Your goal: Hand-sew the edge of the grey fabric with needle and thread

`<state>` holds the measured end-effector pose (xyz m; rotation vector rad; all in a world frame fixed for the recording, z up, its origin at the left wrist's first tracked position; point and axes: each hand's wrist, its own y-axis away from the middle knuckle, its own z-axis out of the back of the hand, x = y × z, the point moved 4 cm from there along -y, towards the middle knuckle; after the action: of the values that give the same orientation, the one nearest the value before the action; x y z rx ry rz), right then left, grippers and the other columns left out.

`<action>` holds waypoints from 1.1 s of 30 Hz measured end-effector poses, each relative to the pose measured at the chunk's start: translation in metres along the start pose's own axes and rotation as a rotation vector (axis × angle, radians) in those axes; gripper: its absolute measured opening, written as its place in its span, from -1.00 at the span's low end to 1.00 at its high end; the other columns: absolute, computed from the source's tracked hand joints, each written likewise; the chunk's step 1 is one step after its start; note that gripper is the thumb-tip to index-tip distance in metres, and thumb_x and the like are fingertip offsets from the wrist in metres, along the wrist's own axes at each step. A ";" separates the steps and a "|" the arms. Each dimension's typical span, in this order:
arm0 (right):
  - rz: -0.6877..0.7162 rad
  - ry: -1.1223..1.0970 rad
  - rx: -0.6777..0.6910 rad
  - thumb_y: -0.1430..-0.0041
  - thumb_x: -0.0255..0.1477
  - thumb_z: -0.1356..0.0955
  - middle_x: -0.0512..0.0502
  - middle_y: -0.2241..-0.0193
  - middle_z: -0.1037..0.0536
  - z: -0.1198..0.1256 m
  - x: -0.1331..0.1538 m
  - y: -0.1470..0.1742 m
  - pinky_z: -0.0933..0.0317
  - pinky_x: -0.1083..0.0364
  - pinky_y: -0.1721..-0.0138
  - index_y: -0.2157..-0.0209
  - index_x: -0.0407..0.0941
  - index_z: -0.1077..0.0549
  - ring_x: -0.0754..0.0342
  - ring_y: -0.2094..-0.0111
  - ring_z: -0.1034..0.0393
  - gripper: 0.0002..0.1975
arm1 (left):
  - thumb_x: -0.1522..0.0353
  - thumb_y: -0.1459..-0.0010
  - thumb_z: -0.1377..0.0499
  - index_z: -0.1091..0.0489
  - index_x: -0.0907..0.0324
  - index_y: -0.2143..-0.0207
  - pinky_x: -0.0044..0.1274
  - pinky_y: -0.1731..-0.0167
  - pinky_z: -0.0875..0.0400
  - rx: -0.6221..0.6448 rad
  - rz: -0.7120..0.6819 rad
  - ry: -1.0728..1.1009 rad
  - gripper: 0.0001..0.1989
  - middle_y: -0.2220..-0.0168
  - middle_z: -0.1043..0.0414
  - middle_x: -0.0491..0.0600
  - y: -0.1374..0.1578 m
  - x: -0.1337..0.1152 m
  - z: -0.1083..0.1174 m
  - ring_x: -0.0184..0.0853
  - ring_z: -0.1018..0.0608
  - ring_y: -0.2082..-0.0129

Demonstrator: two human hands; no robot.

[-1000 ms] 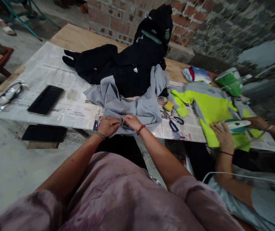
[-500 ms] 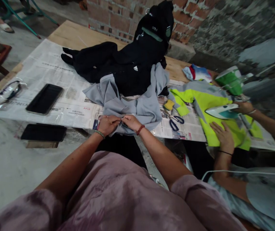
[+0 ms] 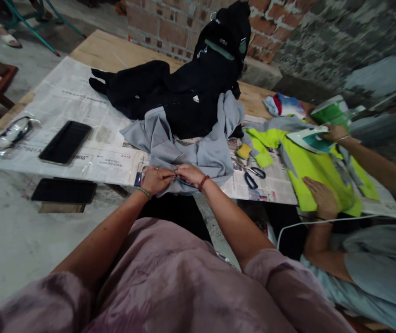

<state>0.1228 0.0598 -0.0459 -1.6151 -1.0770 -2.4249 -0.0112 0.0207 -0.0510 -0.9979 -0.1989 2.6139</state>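
A crumpled grey garment (image 3: pixel 201 159) lies at the table's front edge. My left hand (image 3: pixel 157 180), with a green bracelet at the wrist, is closed in a pinch on the garment's near edge. Right beside it my right hand (image 3: pixel 190 175), wearing a red bead bracelet, is closed with thumb and finger together at the same edge. Between the fingertips is a small dark spot, too small to name. To the right lie dark-handled scissors (image 3: pixel 250 179) and a small yellow piece (image 3: pixel 244 151).
A black jacket (image 3: pixel 180 104) and a black bag (image 3: pixel 224 39) lie behind the garment. Newspaper (image 3: pixel 109 150) covers the table. Two phones (image 3: pixel 65 142) and bagged glasses (image 3: pixel 10 134) are left. At right, a co-worker holds an iron (image 3: pixel 311 139) over a yellow-green garment (image 3: pixel 309 173).
My hands stay at the grey garment's edge, the right fingers shifting slightly. The co-worker's iron has moved away toward the far side of the yellow-green garment, and its cord has swung up.
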 end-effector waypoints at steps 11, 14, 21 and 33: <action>0.637 0.403 -0.600 -0.04 -0.39 -0.28 -0.03 0.37 -0.42 0.043 0.021 0.046 -0.22 0.15 0.30 0.29 -0.12 -0.44 0.17 0.42 -0.28 -0.81 | 0.27 -0.11 -0.10 -0.54 0.10 0.40 -0.55 0.34 -0.29 -0.070 0.009 0.052 -0.78 0.46 -0.55 -0.15 0.001 0.002 0.003 -0.41 -0.51 0.46; 0.769 0.614 -0.601 -0.06 -0.45 -0.28 -0.07 0.39 -0.42 0.037 0.020 0.064 -0.18 0.10 0.20 0.38 -0.13 -0.45 0.10 0.33 -0.29 -0.88 | 0.27 -0.12 -0.09 -0.54 0.11 0.40 -0.57 0.35 -0.29 -0.068 0.011 0.077 -0.77 0.46 -0.55 -0.15 0.001 0.001 0.004 -0.42 -0.51 0.47; 0.768 0.918 -0.472 -0.12 -0.40 -0.31 -0.11 0.32 -0.46 -0.011 0.003 0.057 -0.06 0.03 0.13 0.28 -0.11 -0.44 0.00 0.19 -0.24 -0.86 | 0.28 -0.14 -0.07 -0.53 0.14 0.45 -0.57 0.37 -0.28 -0.086 -0.040 0.050 -0.74 0.50 -0.53 -0.12 0.001 0.000 0.006 -0.43 -0.49 0.49; 0.751 0.839 -0.564 -0.20 -0.39 -0.26 -0.08 0.38 -0.49 -0.011 -0.003 0.037 -0.05 0.07 0.16 0.37 -0.11 -0.47 0.05 0.25 -0.26 -0.83 | 0.30 -0.12 -0.08 -0.53 0.14 0.40 -0.56 0.33 -0.29 -0.041 -0.014 -0.004 -0.77 0.46 -0.54 -0.11 0.001 0.000 0.006 -0.41 -0.50 0.45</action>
<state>0.1299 0.0247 -0.0308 -0.6420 0.3082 -2.4578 -0.0151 0.0195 -0.0471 -1.0017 -0.2603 2.6085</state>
